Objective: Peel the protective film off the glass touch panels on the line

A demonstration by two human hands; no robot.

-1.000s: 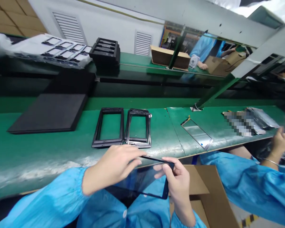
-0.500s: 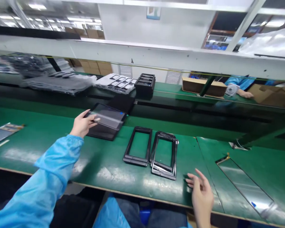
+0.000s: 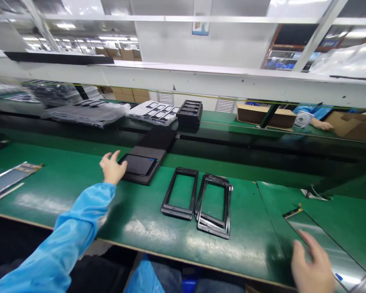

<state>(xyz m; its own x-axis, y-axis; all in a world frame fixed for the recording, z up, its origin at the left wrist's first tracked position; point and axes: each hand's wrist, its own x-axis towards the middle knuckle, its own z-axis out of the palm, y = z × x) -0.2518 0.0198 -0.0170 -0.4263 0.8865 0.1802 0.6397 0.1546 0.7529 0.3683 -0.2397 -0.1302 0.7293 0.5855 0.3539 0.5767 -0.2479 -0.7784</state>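
My left hand [image 3: 111, 169] is stretched out over the green bench, fingers spread, touching the near left edge of a dark glass panel [image 3: 138, 164]. That panel lies flat on a black pad [image 3: 154, 152]. My right hand [image 3: 312, 268] hovers low at the right, fingers apart and empty, just above a long glossy panel [image 3: 329, 248] on the bench. Between my hands lie a single black rectangular frame [image 3: 180, 193] and a small stack of similar frames [image 3: 214, 205].
The green bench [image 3: 140, 228] runs left to right with a raised dark rail behind it. Another glossy strip [image 3: 6, 181] lies at the far left. Behind the rail stand black trays [image 3: 189, 114], bagged parts [image 3: 88, 112] and a cardboard box [image 3: 266, 115]. Another person's sleeve [image 3: 312, 112] shows at far right.
My left hand has laid the dark panel down on the black pad and opened. My right hand has moved right and down toward the long glossy panel.
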